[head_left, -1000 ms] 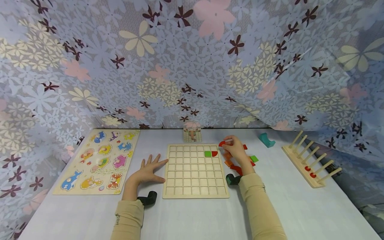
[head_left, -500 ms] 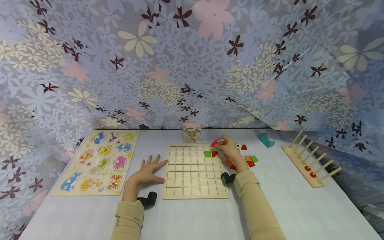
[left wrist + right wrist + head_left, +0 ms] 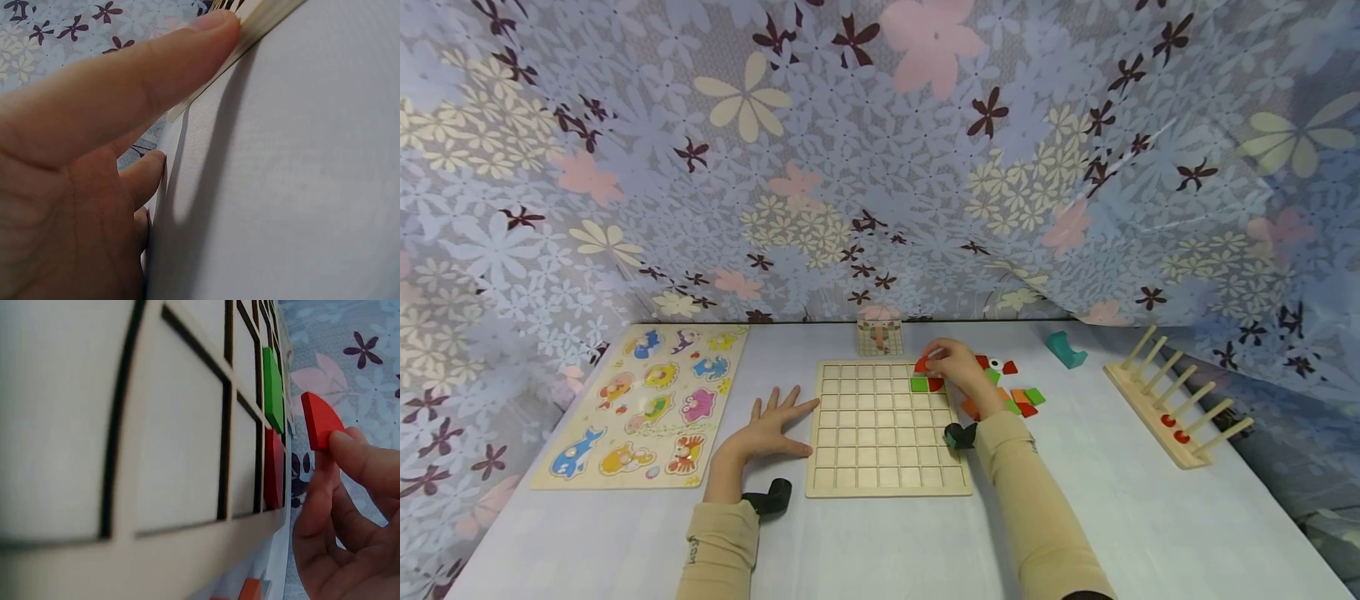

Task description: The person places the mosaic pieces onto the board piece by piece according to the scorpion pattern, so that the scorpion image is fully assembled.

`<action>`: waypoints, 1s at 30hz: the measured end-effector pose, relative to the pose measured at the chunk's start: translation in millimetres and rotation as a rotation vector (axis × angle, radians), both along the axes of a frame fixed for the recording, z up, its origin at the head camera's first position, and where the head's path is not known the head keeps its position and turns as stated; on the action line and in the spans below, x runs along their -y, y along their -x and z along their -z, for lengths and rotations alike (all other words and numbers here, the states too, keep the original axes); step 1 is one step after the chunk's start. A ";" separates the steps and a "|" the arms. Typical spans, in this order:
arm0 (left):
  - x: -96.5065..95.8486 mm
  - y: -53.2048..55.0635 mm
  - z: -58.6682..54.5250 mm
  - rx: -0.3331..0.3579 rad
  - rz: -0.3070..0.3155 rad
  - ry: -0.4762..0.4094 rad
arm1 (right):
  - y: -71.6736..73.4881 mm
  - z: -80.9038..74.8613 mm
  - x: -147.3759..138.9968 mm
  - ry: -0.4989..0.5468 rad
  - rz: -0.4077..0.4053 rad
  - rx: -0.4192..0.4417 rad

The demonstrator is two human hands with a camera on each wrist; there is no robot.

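A wooden grid board lies in the middle of the table. In its upper right cells sit a green square tile and a red quarter-round tile. My right hand pinches another red quarter-round tile between thumb and fingers, held above the board's top right corner. My left hand has its fingers spread, with thumb and a fingertip touching the board's left edge. In the left wrist view the thumb meets that edge.
Loose red, orange and green tiles lie right of the board, partly behind the right hand. A pattern card stands behind the board. An animal puzzle is at left; a teal block and a peg rack are at right.
My right hand has moved left from the loose tiles to above the board's top right corner, carrying the red quarter-round tile. The left hand has stayed at the board's edge.
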State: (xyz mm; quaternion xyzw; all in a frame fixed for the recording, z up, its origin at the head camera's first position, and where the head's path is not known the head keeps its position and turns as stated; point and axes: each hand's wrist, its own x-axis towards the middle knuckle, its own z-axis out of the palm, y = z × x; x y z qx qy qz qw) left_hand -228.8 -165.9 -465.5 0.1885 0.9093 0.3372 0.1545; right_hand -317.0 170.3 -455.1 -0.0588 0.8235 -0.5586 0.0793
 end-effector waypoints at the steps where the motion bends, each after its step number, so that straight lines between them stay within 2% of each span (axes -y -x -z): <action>1: 0.2 0.1 0.1 0.001 0.000 -0.001 | 0.2 -1.6 1.4 -0.015 -0.002 0.005; 3: 0.7 0.5 0.6 0.000 -0.001 -0.001 | -0.2 -4.5 4.1 -0.035 -0.002 0.019; 4: 0.9 0.6 0.8 0.001 0.000 0.000 | -1.1 -7.7 6.4 -0.077 0.016 0.040; 10: 1.4 0.6 2.0 0.002 0.002 -0.003 | 0.3 -9.9 9.7 -0.253 0.019 0.011; 20: 1.1 0.9 1.8 0.005 0.007 -0.010 | 0.9 -8.7 10.3 -0.350 -0.003 0.028; 30: 1.5 1.4 2.3 0.018 0.000 -0.019 | 1.8 -9.0 12.1 -0.497 -0.006 -0.027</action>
